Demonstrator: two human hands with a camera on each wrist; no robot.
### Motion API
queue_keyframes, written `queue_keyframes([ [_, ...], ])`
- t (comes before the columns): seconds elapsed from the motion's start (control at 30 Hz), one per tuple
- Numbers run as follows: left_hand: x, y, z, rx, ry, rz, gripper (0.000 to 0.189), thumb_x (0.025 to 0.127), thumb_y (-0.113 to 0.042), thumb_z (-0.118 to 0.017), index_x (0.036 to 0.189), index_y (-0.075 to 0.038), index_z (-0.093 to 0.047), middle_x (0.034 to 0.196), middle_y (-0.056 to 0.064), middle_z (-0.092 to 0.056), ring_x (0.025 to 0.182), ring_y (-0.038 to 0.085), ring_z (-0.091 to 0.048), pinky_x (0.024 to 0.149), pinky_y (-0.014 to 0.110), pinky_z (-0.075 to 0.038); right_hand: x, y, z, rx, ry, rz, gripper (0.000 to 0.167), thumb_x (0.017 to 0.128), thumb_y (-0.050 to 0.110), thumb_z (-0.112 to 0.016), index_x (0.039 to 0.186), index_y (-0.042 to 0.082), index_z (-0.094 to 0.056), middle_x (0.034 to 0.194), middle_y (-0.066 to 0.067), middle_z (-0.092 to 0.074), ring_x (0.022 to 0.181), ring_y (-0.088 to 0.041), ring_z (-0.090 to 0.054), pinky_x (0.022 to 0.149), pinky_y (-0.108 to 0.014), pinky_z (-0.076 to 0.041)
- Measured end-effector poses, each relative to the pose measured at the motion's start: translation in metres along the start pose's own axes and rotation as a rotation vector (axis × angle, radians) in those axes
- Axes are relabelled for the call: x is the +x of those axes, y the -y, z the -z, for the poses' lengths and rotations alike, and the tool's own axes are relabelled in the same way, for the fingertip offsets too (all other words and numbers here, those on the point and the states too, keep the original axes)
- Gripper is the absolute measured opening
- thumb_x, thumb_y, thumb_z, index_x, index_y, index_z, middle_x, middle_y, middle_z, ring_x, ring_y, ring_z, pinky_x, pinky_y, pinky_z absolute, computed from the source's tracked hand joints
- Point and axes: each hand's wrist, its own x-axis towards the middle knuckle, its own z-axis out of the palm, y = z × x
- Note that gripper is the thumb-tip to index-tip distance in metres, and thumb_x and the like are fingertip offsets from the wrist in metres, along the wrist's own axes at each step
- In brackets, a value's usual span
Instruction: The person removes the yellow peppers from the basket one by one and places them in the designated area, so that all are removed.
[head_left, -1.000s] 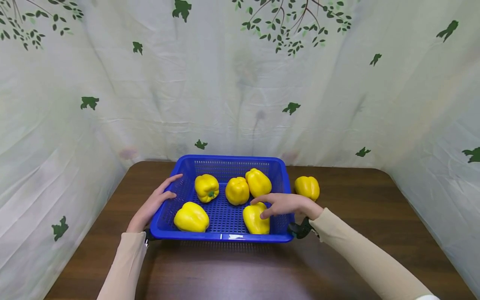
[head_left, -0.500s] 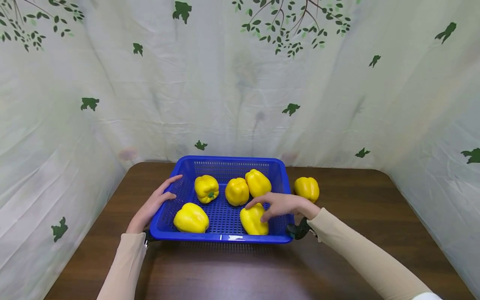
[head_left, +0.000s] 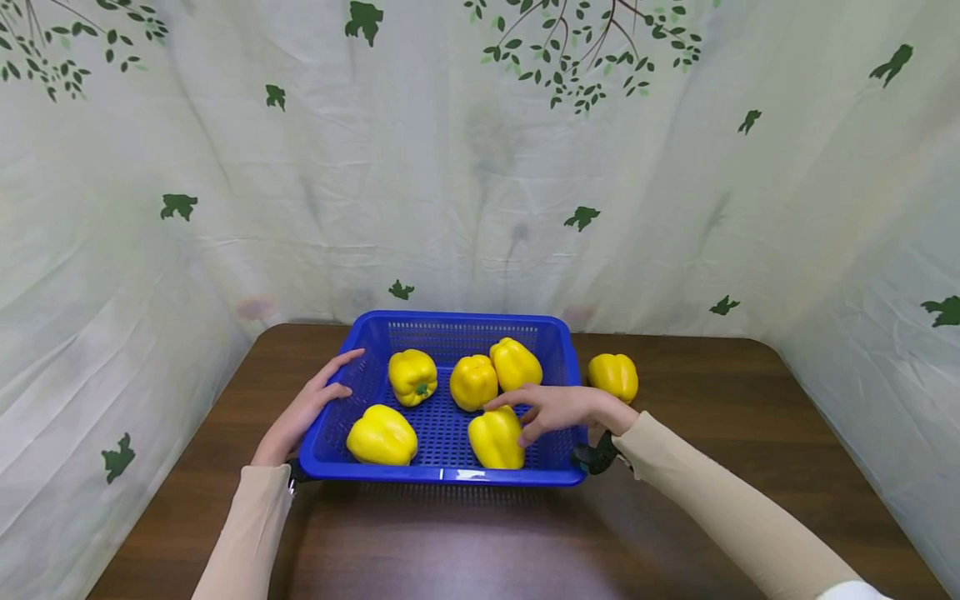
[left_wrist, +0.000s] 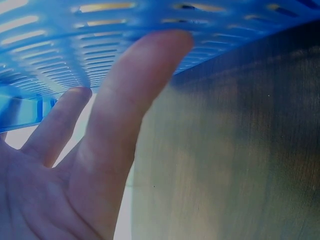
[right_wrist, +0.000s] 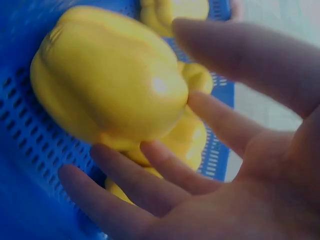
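Observation:
A blue perforated plastic basket (head_left: 360,472) holds several yellow bell peppers. My left hand (head_left: 303,410) lies at its left side with fingers extended; in the left wrist view the thumb (left_wrist: 120,100) reaches along the slotted wall. My right hand (head_left: 562,407) reaches over the right side to the front-right bell pepper (head_left: 495,442). In the right wrist view, its spread fingers (right_wrist: 135,185) are at that pepper's blunt end, with a fingertip touching it. The thumb stands off to one side, and the pepper still lies in the basket.
Another yellow bell pepper (head_left: 612,377) lies on the brown table (head_left: 712,400), just right of the basket. Behind the table hangs a pale curtain (head_left: 450,167) printed with leaves. Each wrist wears a dark strapped device.
The front-right bell pepper has shifted left along the basket floor, its top tilting slightly. My right fingers have moved left with it. My left hand keeps its place.

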Motion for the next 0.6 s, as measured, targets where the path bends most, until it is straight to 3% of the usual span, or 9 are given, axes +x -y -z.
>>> queue_keyframes([
  [0.13,0.0,0.0,0.001,0.0,-0.002,0.0,0.058,0.098,-0.013,-0.04,0.153,-0.023,-0.022,0.157,0.015,-0.008,0.129,0.048,-0.03,0.095,0.058,-0.039,0.006,0.002,0.005,-0.06,0.058,-0.024,0.058,0.091,0.009,-0.062,0.145,0.019,-0.042,0.15,-0.007,-0.03,0.128,-0.027,-0.039,0.098,-0.038,-0.041],
  [0.27,0.0,0.0,0.001,0.004,-0.004,0.0,0.058,0.098,-0.013,-0.041,0.153,-0.023,-0.022,0.157,0.015,-0.007,0.129,0.048,-0.03,0.095,0.058,-0.039,0.012,0.003,0.009,-0.035,0.113,-0.076,0.061,0.09,0.013,-0.063,0.145,0.026,-0.041,0.151,0.001,-0.03,0.129,-0.021,-0.033,0.098,-0.038,-0.039],
  [0.6,0.0,0.0,0.0,0.003,-0.003,0.003,0.059,0.098,-0.014,-0.041,0.153,-0.024,-0.022,0.157,0.014,-0.008,0.128,0.048,-0.031,0.095,0.058,-0.04,0.027,0.001,0.015,0.004,0.216,-0.077,0.066,0.089,0.01,-0.063,0.146,0.031,-0.039,0.152,-0.001,-0.026,0.135,-0.022,-0.026,0.094,-0.043,-0.043],
])
